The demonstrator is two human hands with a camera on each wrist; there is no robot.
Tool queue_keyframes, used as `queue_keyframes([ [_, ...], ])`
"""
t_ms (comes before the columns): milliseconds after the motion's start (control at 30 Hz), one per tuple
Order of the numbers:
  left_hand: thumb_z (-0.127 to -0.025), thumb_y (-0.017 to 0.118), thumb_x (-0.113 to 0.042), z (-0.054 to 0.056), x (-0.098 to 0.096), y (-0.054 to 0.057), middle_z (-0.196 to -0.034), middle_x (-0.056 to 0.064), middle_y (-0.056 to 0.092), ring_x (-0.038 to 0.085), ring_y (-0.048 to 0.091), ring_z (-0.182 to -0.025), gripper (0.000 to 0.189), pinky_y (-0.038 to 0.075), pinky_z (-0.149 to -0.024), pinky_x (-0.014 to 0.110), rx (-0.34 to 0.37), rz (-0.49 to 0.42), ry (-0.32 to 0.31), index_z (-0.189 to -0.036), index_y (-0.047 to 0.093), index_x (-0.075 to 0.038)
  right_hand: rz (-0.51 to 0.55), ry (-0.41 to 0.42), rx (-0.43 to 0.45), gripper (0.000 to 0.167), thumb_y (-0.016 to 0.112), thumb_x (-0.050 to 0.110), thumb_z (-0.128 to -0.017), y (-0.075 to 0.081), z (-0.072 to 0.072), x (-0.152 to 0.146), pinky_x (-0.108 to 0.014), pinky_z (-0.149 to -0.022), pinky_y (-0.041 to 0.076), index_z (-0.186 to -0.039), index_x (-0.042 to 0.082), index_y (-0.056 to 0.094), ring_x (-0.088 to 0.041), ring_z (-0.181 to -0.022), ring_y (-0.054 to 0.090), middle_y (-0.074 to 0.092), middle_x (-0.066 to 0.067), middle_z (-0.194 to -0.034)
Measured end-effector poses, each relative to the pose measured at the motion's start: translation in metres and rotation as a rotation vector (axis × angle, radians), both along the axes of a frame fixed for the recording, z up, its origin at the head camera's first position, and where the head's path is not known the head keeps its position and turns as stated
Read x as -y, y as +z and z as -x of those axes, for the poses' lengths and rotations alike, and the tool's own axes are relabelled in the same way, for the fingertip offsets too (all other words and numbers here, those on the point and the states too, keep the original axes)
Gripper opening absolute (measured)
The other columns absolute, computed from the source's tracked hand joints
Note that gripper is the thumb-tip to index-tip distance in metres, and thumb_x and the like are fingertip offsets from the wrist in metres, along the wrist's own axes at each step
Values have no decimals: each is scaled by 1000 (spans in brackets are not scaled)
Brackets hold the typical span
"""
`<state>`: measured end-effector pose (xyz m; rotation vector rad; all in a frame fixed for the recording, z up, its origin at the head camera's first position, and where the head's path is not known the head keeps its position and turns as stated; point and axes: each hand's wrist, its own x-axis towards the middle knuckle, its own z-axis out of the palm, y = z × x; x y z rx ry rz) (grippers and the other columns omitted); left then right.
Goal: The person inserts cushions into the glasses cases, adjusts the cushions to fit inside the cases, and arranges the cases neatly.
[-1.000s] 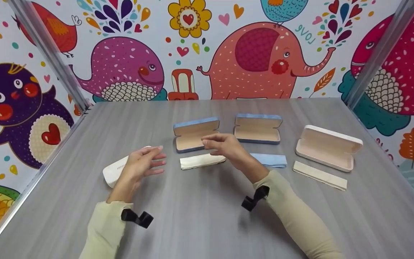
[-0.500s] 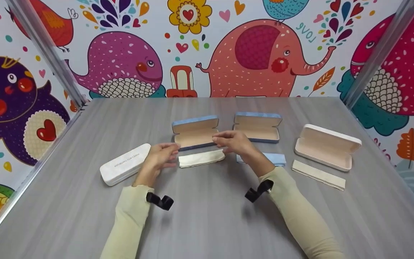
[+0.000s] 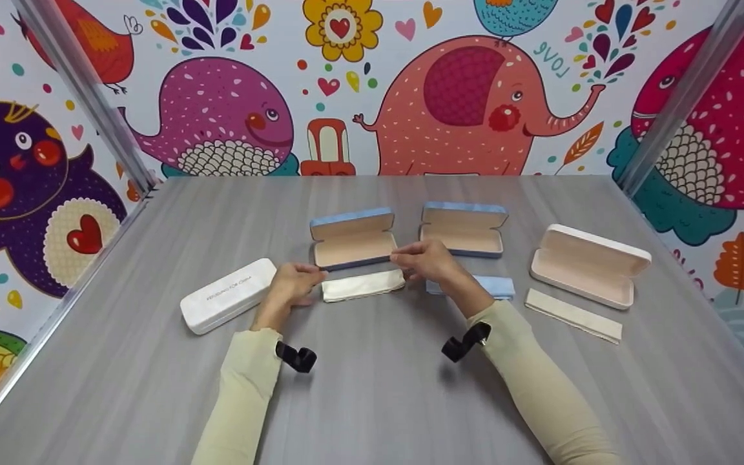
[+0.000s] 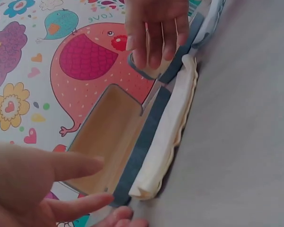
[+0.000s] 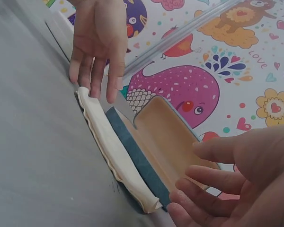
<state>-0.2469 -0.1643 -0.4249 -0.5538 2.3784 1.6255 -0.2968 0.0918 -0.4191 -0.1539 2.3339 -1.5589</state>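
Observation:
A cream folded cloth (image 3: pixel 363 286) lies in front of an open blue glasses case (image 3: pixel 354 252) with a beige lining. At the cloth's left end is my left hand (image 3: pixel 289 287), thumb and fingers spread apart in the left wrist view. My right hand (image 3: pixel 433 261) is by the right end, its fingers extended and parted in the right wrist view. Neither hand visibly holds anything; fingertip contact with the cloth or case cannot be made out. The cloth and this case stand between the two hands.
Left of them lies a closed white glasses case (image 3: pixel 230 296). To the right are a second open blue case (image 3: pixel 462 239), a blue folded cloth (image 3: pixel 495 287) partly behind my right arm, an open white case (image 3: pixel 585 278) and a beige folded cloth (image 3: pixel 573 315). A patterned wall rises behind.
My left hand has moved right from over the closed white case to the cream cloth's left end. My right hand has shifted slightly right to the other end. The cases and cloths keep their places.

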Motion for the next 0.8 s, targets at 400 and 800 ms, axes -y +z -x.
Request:
queue_keyframes([
  [400,-82,81,-13,1,-5,-4,-117,17,71,20,66,-93,35,59,-71,25,-68,205,-67,-114,72,0,3,-48,73,35,69,15,-94,-17,4,0,-20,-71,58,-124,-2,67,-12,-92,66,71,-18,-121],
  [800,-77,83,-14,-1,-10,-12,-95,10,75,21,63,-84,16,51,-79,32,-133,457,-84,-90,76,-6,-78,0,22,37,71,11,-91,-23,2,0,-19,-59,51,-125,-3,66,-9,-71,57,65,-4,-91],
])
